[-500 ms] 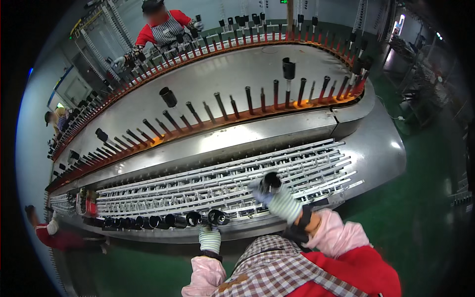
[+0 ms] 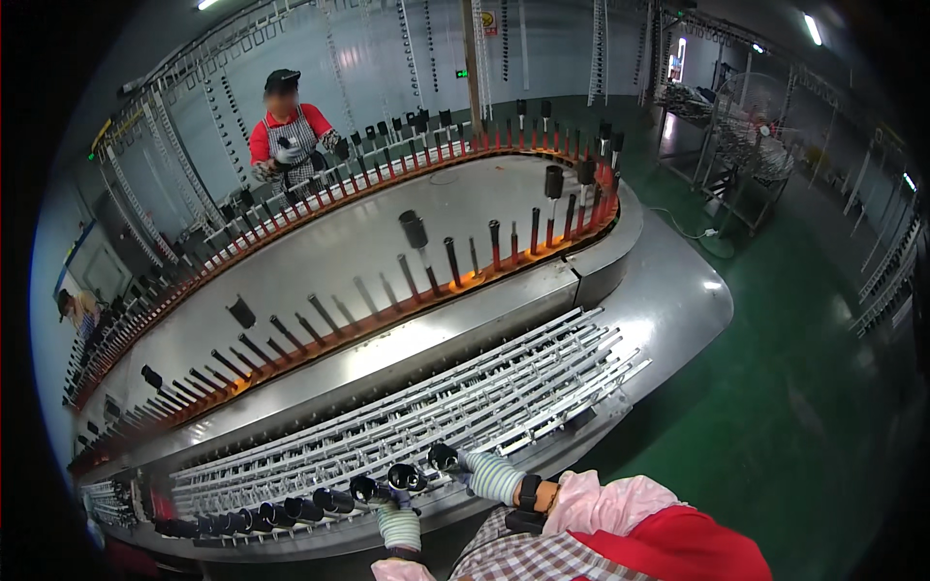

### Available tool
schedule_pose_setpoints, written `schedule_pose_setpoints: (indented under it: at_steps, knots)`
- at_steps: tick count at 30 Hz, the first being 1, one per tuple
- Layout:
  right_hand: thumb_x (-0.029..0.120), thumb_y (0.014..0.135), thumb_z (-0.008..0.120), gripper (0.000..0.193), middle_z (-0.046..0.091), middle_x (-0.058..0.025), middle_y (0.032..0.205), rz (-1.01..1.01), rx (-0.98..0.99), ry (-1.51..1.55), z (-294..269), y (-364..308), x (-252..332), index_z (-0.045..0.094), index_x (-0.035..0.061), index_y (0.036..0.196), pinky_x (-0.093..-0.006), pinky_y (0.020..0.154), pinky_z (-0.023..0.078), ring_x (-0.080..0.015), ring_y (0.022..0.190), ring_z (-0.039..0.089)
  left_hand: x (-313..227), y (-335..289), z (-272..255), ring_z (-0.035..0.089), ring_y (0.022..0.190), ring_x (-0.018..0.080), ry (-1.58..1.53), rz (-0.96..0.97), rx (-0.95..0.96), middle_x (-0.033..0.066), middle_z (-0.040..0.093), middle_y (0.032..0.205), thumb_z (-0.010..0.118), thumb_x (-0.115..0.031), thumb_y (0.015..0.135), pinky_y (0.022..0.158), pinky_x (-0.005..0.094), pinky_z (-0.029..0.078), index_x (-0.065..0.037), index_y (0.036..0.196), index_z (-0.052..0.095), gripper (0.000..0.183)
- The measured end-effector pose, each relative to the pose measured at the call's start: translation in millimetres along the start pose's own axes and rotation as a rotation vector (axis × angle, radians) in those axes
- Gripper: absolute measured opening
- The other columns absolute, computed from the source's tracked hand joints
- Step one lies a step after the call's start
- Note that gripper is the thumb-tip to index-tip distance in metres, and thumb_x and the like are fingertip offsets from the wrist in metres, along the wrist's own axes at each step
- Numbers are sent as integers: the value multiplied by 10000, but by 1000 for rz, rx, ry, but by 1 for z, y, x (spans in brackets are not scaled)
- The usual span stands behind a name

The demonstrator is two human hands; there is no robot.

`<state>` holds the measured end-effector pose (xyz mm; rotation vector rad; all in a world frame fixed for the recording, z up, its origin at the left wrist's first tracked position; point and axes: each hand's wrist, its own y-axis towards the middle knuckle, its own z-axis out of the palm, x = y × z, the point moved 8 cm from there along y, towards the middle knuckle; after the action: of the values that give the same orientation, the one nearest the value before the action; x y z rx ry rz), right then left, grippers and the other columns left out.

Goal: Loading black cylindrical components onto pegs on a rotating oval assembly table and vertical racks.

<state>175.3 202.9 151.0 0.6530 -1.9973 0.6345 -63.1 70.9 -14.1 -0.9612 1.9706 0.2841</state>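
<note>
My right hand (image 2: 491,476), in a striped knit glove, grips a glossy black cup-shaped part (image 2: 443,457) at the right end of a row of similar parts. Just left of it sits another black cup (image 2: 406,476), its round mouth facing up. My left hand (image 2: 399,528), gloved alike, reaches up from below beneath this cup and the neighbouring black cup (image 2: 364,488). Its fingers are closed and partly hidden by the cups, so what they grip does not show. The row continues leftward along the front edge of the silver racks (image 2: 417,418).
Behind the racks runs a metal-topped conveyor loop (image 2: 358,252) with upright red and black spindles (image 2: 450,261), some carrying black cups (image 2: 414,229). A co-worker in red and a checked apron (image 2: 291,145) stands across it. Green floor (image 2: 717,426) lies right.
My right hand has come down and left, bringing its black cup to the end of the row. My left hand stays by the cups. The view has shifted toward the right and up.
</note>
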Motion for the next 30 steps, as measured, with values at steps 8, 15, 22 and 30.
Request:
schedule_pose_setpoints:
  at_steps: [8,15,22,30]
  knots:
    - [100,870,533,288,617,-64,880,-314,-104,361,-171,65,25,539,38,1152,-270,559,496,-124,623,568,-8,-16,-8,509,505,121,-379,-153,22,58,612,917,533,-148,897,392,252,428,-63,1118,526,236]
    - [217,841,581,501,541,-206,1214,-244,-845,-19,-393,167,-33,436,29,1282,-366,951,407,-337,1125,518,-28,-35,-23,504,555,143,-361,-193,-49,60,609,882,507,-132,902,489,284,443,-64,1119,524,229]
    - [101,862,569,355,618,-107,954,-23,-418,331,-353,270,-15,489,30,1201,-298,695,469,-207,795,596,-8,-44,-40,596,734,201,123,-179,20,137,631,903,592,-180,861,658,340,473,-35,1089,553,274]
    - [257,849,645,168,531,46,655,-660,-849,650,-442,180,57,605,95,867,-233,523,426,-59,557,501,6,-53,-35,550,866,224,-252,-342,-74,138,581,1024,560,-175,863,766,358,428,-42,1156,500,327]
